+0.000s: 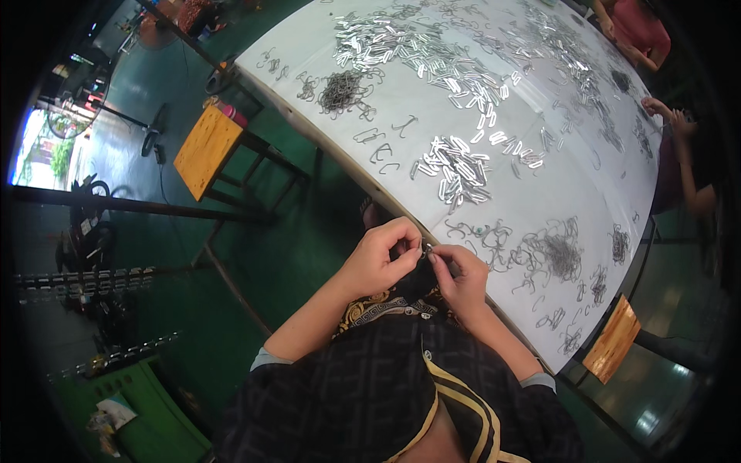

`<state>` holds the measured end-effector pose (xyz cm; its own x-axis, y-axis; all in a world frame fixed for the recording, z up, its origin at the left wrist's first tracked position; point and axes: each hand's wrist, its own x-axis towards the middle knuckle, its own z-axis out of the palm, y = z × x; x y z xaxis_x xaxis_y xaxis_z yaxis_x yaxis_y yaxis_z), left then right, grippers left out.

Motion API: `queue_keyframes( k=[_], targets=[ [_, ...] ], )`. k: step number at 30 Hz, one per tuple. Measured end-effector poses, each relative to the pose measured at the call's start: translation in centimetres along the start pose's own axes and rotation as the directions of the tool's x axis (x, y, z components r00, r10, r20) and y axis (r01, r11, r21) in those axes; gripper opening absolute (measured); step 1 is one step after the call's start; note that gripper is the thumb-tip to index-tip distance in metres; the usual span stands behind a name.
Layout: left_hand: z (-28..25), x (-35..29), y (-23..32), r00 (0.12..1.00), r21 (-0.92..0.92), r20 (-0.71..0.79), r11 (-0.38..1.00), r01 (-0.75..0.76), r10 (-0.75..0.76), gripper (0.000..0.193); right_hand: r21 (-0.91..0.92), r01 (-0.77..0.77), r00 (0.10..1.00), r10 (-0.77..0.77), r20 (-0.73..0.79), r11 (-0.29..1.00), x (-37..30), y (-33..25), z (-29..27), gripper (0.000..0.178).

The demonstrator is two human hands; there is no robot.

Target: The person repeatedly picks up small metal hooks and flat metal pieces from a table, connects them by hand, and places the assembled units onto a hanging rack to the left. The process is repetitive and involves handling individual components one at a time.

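My left hand (384, 261) and my right hand (461, 279) meet in front of me at the table's near edge. Thumb and fingers of each are pinched on a small metal piece (427, 248) between them; its exact shape is too small to make out. Just beyond lies a pile of shiny, narrow, oblong metal loops (461, 171). To the right of my hands, thin curved wire hooks (562, 256) form a dark tangle, with loose ones around it. A few single hooks (384, 158) lie apart near the left edge.
The white-topped table (532, 174) carries more loops (386, 46) and a hook heap (340, 91) farther off. Two people (644, 35) (691, 147) sit along its far right side. Wooden stools (207, 150) (612, 339) stand left and right; a green chair (147, 409) is at lower left.
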<state>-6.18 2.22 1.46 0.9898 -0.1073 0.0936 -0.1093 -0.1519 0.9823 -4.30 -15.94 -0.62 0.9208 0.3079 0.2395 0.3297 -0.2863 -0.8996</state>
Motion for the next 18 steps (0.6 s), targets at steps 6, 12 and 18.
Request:
queue_keyframes(
  k=[6,12,18],
  targets=[
    [-0.1,0.4,0.5,1.000,0.021,-0.017,1.000,0.009,-0.008,0.005,-0.051,0.028,0.999,-0.026,0.030,0.998,0.5,0.2,0.4,0.008],
    [0.0,0.4,0.6,0.997,0.034,-0.070,0.999,-0.020,0.022,0.006,-0.047,0.058,0.997,-0.055,0.050,0.997,0.7,0.4,0.5,0.009],
    [-0.3,0.8,1.1,0.989,0.099,-0.078,0.988,-0.118,0.126,0.009,-0.055,0.177,0.984,-0.175,0.044,0.983,2.2,-0.3,0.6,0.015]
  ],
)
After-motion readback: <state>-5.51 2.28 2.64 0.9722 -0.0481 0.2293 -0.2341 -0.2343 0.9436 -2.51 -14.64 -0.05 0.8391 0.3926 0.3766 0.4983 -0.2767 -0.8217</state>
